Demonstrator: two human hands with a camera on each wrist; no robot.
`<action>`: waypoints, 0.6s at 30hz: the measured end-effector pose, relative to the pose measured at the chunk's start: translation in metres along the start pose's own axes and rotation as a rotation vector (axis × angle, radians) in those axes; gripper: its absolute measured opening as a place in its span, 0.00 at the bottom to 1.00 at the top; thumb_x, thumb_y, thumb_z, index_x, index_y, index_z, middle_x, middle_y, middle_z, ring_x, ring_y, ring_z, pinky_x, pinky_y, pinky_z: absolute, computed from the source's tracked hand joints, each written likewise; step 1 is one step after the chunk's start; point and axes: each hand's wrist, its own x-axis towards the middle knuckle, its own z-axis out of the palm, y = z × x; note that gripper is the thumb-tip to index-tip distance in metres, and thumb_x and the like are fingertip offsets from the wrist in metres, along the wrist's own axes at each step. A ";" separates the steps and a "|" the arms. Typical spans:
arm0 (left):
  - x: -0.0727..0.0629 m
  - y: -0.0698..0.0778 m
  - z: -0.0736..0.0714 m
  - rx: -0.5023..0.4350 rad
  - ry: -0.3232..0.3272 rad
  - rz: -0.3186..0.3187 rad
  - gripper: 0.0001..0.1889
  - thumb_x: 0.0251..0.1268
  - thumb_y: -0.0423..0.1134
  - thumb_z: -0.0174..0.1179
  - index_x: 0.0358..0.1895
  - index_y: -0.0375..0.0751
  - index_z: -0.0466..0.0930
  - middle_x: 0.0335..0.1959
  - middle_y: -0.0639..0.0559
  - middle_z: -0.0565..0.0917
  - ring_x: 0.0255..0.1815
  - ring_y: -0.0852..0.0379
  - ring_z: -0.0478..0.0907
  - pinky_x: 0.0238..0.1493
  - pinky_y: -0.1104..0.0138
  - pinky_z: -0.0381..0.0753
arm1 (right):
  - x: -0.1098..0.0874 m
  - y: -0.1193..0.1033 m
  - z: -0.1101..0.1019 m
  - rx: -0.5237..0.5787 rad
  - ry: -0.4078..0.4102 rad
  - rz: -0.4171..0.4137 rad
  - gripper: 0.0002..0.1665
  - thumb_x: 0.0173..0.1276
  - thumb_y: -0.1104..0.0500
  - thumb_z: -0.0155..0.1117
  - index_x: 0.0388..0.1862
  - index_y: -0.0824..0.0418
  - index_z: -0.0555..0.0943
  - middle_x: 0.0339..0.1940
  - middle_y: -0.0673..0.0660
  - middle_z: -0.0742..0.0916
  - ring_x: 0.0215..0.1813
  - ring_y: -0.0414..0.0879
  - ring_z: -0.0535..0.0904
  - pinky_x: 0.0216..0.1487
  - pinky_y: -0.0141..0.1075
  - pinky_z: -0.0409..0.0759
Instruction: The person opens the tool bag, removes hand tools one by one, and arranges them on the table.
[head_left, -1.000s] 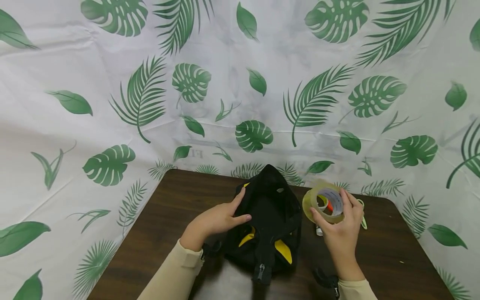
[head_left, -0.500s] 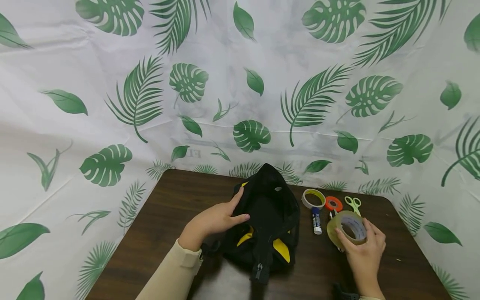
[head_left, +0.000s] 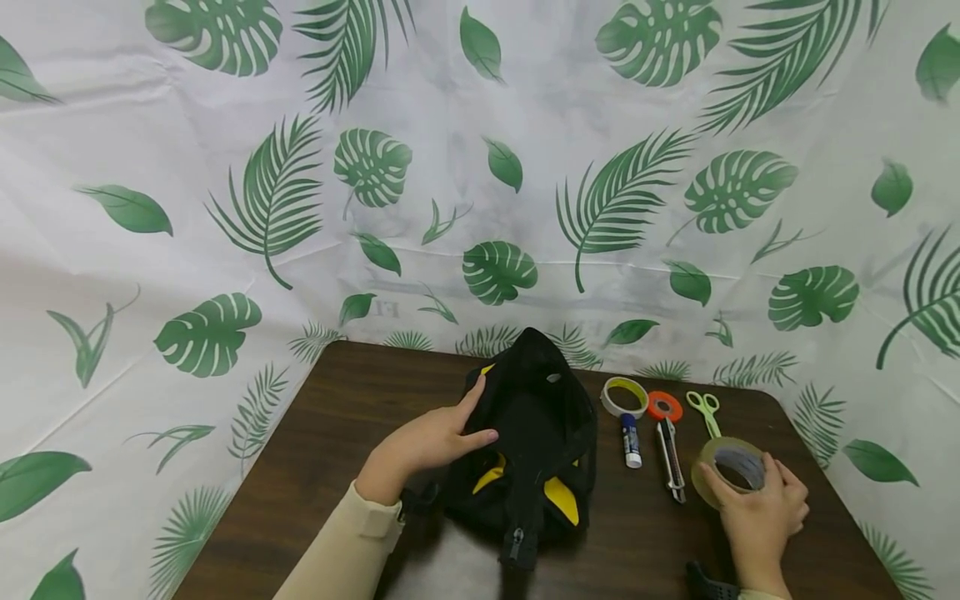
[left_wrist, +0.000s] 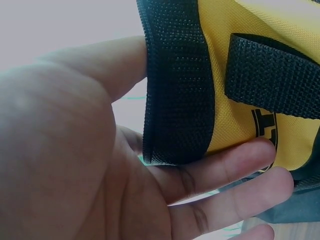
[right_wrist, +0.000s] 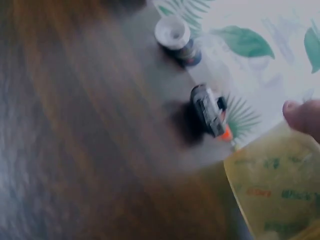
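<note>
In the head view, a black tool bag [head_left: 525, 450] with yellow patches stands gaping at mid-table. My left hand [head_left: 420, 454] holds its left rim, the thumb over the edge. The left wrist view has the black webbing edge [left_wrist: 177, 90] between thumb and fingers, which lie along the yellow outside. On the right, my right hand [head_left: 765, 512] grips a wide roll of clear yellowish packing tape [head_left: 708, 477], thumb against one side. Printed marks show through this packing tape [right_wrist: 275, 190] in the right wrist view, with one fingertip beside it.
Right of the bag lie a white tape roll [head_left: 621, 412], a small red-orange tape roll [head_left: 654, 408], a blue glue stick [head_left: 630, 440], a utility knife [head_left: 671, 462] and light green scissors [head_left: 705, 405]. A leaf-print curtain [head_left: 427, 192] hangs behind the dark wooden table [head_left: 337, 392].
My right hand has carried the packing tape from beside the bag toward the table's right front, uncovering the small items behind it. My left hand keeps its place on the bag.
</note>
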 end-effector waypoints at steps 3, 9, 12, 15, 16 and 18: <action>0.001 0.000 0.000 0.000 -0.003 -0.009 0.52 0.78 0.75 0.51 0.90 0.71 0.26 0.88 0.48 0.64 0.83 0.43 0.71 0.83 0.43 0.70 | 0.003 0.005 0.000 -0.018 -0.013 0.025 0.62 0.60 0.48 0.87 0.84 0.71 0.66 0.82 0.77 0.65 0.82 0.77 0.54 0.78 0.77 0.46; 0.001 -0.002 -0.001 -0.008 -0.005 -0.007 0.52 0.78 0.75 0.52 0.90 0.71 0.26 0.88 0.47 0.64 0.84 0.43 0.71 0.83 0.42 0.69 | 0.008 0.014 0.003 0.056 -0.016 0.061 0.62 0.61 0.50 0.88 0.84 0.70 0.63 0.78 0.78 0.68 0.80 0.68 0.57 0.83 0.67 0.59; 0.002 -0.004 -0.001 -0.004 -0.007 -0.006 0.53 0.78 0.75 0.52 0.90 0.70 0.26 0.88 0.47 0.63 0.84 0.43 0.71 0.84 0.43 0.69 | 0.007 0.016 0.006 0.073 -0.031 0.094 0.64 0.63 0.48 0.86 0.86 0.68 0.59 0.78 0.78 0.65 0.79 0.70 0.57 0.83 0.66 0.59; 0.002 -0.006 -0.001 0.002 -0.003 -0.004 0.53 0.79 0.75 0.51 0.90 0.69 0.26 0.88 0.48 0.63 0.84 0.44 0.71 0.84 0.43 0.68 | 0.004 0.015 0.009 0.087 -0.012 0.076 0.64 0.64 0.48 0.85 0.86 0.68 0.57 0.79 0.78 0.63 0.80 0.71 0.57 0.84 0.65 0.58; 0.002 -0.006 -0.002 0.004 0.000 -0.004 0.52 0.79 0.75 0.51 0.90 0.69 0.26 0.89 0.48 0.62 0.84 0.44 0.71 0.84 0.43 0.68 | 0.003 0.014 0.009 0.089 0.003 0.055 0.62 0.64 0.49 0.85 0.86 0.69 0.58 0.79 0.79 0.63 0.80 0.72 0.57 0.85 0.65 0.58; 0.002 -0.008 -0.001 0.002 0.006 -0.003 0.51 0.80 0.74 0.50 0.90 0.68 0.26 0.89 0.48 0.61 0.85 0.44 0.69 0.85 0.43 0.67 | 0.000 0.009 0.008 0.100 0.035 -0.003 0.59 0.66 0.51 0.84 0.84 0.71 0.61 0.79 0.78 0.63 0.81 0.72 0.57 0.85 0.65 0.58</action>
